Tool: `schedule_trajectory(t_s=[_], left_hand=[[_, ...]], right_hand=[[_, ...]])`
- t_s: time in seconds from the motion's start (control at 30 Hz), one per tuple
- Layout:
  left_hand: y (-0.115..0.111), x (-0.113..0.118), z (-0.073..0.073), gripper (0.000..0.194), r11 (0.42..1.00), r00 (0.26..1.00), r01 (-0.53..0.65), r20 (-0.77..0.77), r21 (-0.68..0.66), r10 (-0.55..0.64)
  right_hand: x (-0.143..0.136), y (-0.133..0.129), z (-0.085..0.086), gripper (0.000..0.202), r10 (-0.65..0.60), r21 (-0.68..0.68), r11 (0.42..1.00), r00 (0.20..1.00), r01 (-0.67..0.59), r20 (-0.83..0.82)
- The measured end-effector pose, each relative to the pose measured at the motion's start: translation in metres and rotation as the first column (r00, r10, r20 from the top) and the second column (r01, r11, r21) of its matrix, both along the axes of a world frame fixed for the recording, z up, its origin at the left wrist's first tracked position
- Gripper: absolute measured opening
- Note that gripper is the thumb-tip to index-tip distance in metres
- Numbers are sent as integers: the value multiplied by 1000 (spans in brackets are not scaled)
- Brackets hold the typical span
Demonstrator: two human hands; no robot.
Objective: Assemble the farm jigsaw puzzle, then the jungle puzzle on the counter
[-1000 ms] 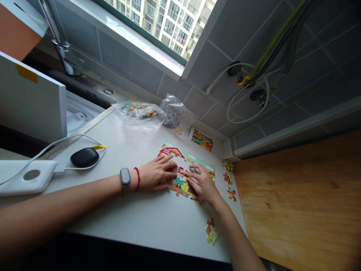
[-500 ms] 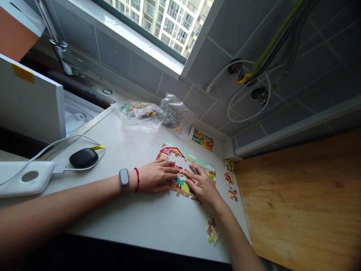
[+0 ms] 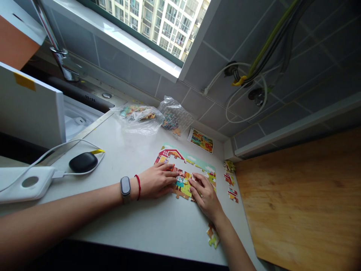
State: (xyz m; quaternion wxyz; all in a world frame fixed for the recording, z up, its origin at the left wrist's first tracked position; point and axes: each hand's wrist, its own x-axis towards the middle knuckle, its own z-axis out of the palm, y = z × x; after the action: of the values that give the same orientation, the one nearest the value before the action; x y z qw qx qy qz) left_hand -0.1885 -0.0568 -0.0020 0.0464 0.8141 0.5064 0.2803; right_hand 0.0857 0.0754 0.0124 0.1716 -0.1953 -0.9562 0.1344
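A partly joined jigsaw puzzle [image 3: 182,185] with a red barn and green field lies on the white counter [image 3: 118,226], a gap showing in its upper middle. My left hand [image 3: 161,180] rests flat on the puzzle's left part, fingers apart, pointing right. On its right part lies my right hand [image 3: 205,194], its fingers slightly bent and spread, touching the pieces. Neither hand visibly holds a piece. Loose joined pieces [image 3: 213,236] are beside my right forearm, and more pieces [image 3: 229,178] lie along the counter's right edge.
Plastic bags of pieces [image 3: 141,117] and a picture card [image 3: 200,140] lie toward the wall. At the left are a black oval device [image 3: 83,162], a white power bank [image 3: 25,184] with a cable, and a sink [image 3: 90,98]. A wooden board [image 3: 299,199] is at the right.
My right hand has shifted slightly right and down, uncovering more of the puzzle's middle. My left hand has barely moved. The whole view has shifted a little.
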Motion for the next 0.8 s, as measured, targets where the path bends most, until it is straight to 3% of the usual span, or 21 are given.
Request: schedule_trajectory(t_s=[0.2, 0.63, 0.8], left_hand=[[2, -2, -1, 23, 1000, 1000, -10, -18, 24, 10], [5, -3, -4, 22, 1000, 999, -6, -39, -6, 6], [7, -9, -7, 24, 998, 999, 51, -14, -28, -52]], right_hand=[[-2, -1, -2, 32, 10, 25, 1000, 1000, -11, 24], [-15, -5, -10, 24, -117, -87, 991, 978, 103, -173], [-13, -3, -16, 33, -265, -108, 964, 923, 244, -280]])
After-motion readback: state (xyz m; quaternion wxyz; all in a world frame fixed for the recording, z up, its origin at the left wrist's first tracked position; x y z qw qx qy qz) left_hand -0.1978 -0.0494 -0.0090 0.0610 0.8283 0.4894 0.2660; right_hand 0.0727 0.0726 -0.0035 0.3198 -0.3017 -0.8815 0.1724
